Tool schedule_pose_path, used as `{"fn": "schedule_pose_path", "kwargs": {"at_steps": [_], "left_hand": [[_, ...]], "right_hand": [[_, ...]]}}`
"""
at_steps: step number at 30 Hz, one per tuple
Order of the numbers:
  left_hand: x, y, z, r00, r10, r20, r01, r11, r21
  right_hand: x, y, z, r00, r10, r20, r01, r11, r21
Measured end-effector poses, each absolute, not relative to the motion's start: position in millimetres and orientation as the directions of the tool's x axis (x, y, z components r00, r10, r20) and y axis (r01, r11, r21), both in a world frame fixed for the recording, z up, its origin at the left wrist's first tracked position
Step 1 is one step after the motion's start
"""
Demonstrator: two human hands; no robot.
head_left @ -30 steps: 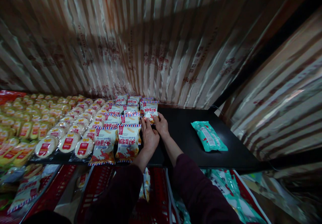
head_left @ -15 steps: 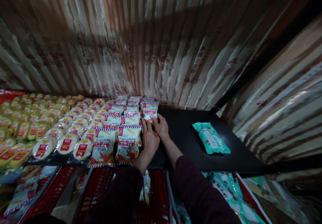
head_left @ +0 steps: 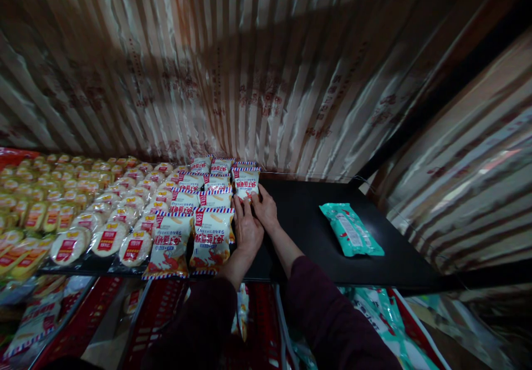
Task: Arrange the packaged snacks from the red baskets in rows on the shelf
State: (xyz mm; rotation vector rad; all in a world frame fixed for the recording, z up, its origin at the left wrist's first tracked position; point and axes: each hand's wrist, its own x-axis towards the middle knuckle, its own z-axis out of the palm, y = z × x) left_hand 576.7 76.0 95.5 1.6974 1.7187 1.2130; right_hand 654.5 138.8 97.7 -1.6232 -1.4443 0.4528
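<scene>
In the head view a small white snack bag (head_left: 246,180) with red lettering and a striped top edge leans at the back of the black shelf. My left hand (head_left: 248,230) is at the bag's lower left, fingers stretched up along it. On the lower right side, my right hand (head_left: 266,208) has its fingers pressed against the same bag, so both hands hold it between them. Rows of matching bags stand just left, with a front bag (head_left: 211,240) beside my left hand. My thumbs are partly hidden.
Round rice crackers (head_left: 108,239) and yellow packaged cakes (head_left: 35,215) fill the shelf to the left. A teal bag (head_left: 351,230) lies on the black shelf (head_left: 299,209) at right. Red baskets (head_left: 266,314) with more bags stand below. A striped curtain (head_left: 249,82) hangs behind.
The held bag has shifted very slightly left and stands a little straighter. My right hand has moved slightly left with it. The view has tilted a touch.
</scene>
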Motion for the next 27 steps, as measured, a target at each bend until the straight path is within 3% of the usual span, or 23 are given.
{"fn": "schedule_pose_path", "kwargs": {"at_steps": [11, 27], "left_hand": [[579.0, 78.6, 89.5, -0.177, 0.937, 0.301, 0.623, -0.13, 0.771], [578.8, 71.7, 99.3, -0.139, 0.949, 0.283, 0.604, -0.145, 0.784]], "right_hand": [[654.8, 138.6, 97.4, 0.195, 0.95, 0.246, 0.696, 0.043, -0.717], [660.7, 126.8, 94.0, 0.209, 0.945, 0.251, 0.638, 0.063, -0.768]]}}
